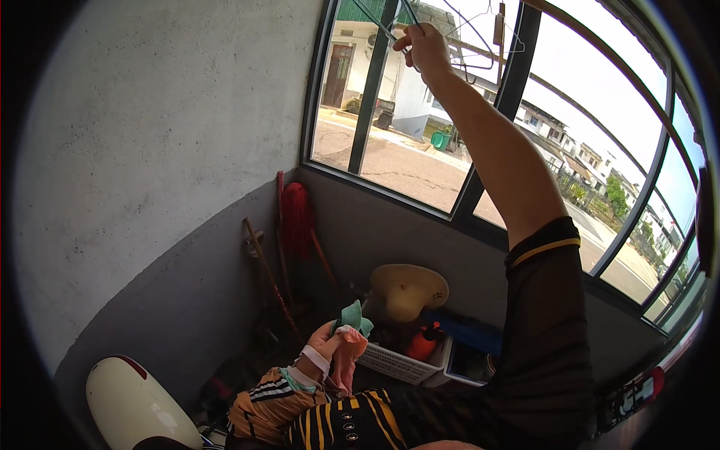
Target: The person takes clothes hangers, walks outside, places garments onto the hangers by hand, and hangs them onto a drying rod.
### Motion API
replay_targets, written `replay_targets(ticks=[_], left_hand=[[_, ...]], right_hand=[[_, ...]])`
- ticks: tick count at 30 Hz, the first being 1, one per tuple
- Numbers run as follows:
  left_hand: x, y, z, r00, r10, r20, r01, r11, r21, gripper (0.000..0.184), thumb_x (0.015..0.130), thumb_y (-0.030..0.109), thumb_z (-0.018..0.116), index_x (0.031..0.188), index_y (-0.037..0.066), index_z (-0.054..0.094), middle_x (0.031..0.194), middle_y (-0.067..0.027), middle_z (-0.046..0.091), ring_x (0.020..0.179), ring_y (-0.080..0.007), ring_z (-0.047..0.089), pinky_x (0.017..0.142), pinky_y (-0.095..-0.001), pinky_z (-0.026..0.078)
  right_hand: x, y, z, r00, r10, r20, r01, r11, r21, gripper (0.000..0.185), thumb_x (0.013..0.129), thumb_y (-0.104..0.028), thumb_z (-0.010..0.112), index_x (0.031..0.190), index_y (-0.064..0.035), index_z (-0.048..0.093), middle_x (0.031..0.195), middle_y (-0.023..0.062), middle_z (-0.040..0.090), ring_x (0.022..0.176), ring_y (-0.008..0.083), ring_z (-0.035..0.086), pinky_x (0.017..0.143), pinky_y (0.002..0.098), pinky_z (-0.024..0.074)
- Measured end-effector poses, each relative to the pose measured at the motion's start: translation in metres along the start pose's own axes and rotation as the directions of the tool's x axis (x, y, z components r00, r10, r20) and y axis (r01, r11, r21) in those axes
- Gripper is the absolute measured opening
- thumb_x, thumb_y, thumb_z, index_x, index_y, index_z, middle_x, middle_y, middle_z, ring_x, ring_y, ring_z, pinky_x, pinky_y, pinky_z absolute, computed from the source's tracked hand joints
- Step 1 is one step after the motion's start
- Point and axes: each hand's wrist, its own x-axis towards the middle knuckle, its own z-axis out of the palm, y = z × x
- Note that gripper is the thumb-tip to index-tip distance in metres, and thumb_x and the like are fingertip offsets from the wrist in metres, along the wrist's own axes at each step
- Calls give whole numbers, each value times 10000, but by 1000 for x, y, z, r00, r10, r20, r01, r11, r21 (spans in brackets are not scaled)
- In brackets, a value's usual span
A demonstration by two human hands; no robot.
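Reaching way up with your right grip, you've got its fingers curled on the teal hanger, up by the glass. The hanger's visible bar slopes down into your fingers from the upper left, so its long axis runs off past your fingertips, pretty much across your raised forearm. Can't see the whole hanger, so no idea how the rest sits. A few wire hangers dangle just beside that hand, on the wrist side.

Your left grip is way down low, closed on a bunch of fabric: the green cloth pokes up past the fingers and the pink cloth droops below them, long side roughly vertical. The brown striped garment is bunched over that same forearm. So the fabric's well below the hanger and a bit to its left, and the right hand is clearly the nearer one to the hangers.

Further out, the white basket sits just past the pink cloth, with the straw hat behind it, under the window frame.
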Motion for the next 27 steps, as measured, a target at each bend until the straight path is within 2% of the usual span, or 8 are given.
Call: replay_targets(ticks=[2,4,8,12,14,18,22,27], left_hand=[[-6,6,8,1000,-28,6,28,997,-76,186,874,99,475,1037,29,533,948,-36,589,883,-119,563,802,-252,453],[-11,11,13,999,-32,-2,32,998,-54,189,874,104,477,1039,29,531,945,-37,589,876,-119,563,798,-253,452],[-10,0,10,998,-3,69,7,998,-64,204,871,118,492,1050,22,522,932,-50,593,869,-133,570,803,-268,449],[-10,-4,19,976,-80,200,87,996,-28,201,894,143,463,1042,16,513,915,-85,616,861,-175,598,792,-303,476],[-5,-3,32,937,-152,313,153,988,22,241,903,154,444,1076,-5,498,907,-118,622,847,-198,611,781,-327,492],[7,-19,79,836,-305,456,302,950,83,317,879,170,476,1119,-37,471,921,-147,622,825,-217,629,749,-323,509],[17,-66,150,742,-425,518,424,897,129,330,874,169,482,1121,-48,465,939,-148,618,822,-218,631,742,-316,508],[31,-129,286,548,-476,688,538,830,146,369,860,166,514,1143,-62,449,972,-162,609,831,-225,628,778,-318,491]], right_hand=[[-24,6,5,999,22,27,-22,1000,-7,254,861,-226,404,839,-13,543,610,44,607,481,99,499,487,245,403],[-70,11,8,994,48,98,-60,991,121,220,878,-164,416,888,19,536,563,15,469,454,62,369,421,210,277],[-184,34,-14,885,178,431,-286,937,199,232,902,-197,428,862,5,534,575,-32,383,519,43,342,470,195,274],[-303,74,-66,526,455,719,-664,748,12,234,878,-230,474,854,-16,568,619,-17,461,576,71,416,530,218,353],[-358,84,-101,327,538,777,-718,676,-166,243,862,-248,492,863,-21,579,628,-5,480,585,83,439,551,242,369],[-449,95,-187,167,594,787,-698,635,-330,270,830,-288,520,874,-33,598,675,15,537,657,116,508,593,284,399],[-516,88,-290,41,714,699,-824,420,-380,254,854,-267,500,879,-23,565,613,-17,470,578,85,450,547,249,375],[-604,74,-444,69,824,562,-998,57,39,230,863,-240,501,837,-18,557,539,-48,412,451,34,337,415,185,239]])
